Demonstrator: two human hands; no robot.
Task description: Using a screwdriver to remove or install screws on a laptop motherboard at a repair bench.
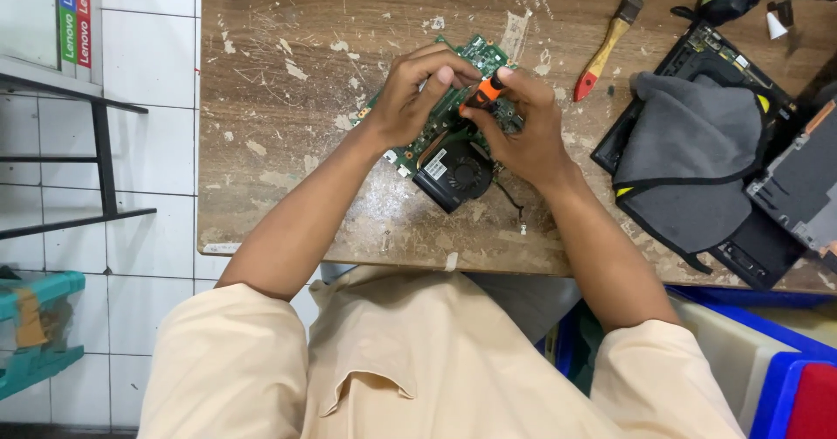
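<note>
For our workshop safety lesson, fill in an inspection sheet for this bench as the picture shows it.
Surface: wooden table, scratched, paint-flecked.
Job's things: green circuit board with black fan; orange-handled screwdriver.
Clutter: paintbrush, grey cloth over an opened laptop base.
Hands: left hand steadies the board; right hand holds the screwdriver.
Cables: thin fan wire.
Surroundings: white tiled floor, blue bin.

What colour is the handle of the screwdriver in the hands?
Orange with black, on the screwdriver over the green circuit board; the head view shows it best.
</note>
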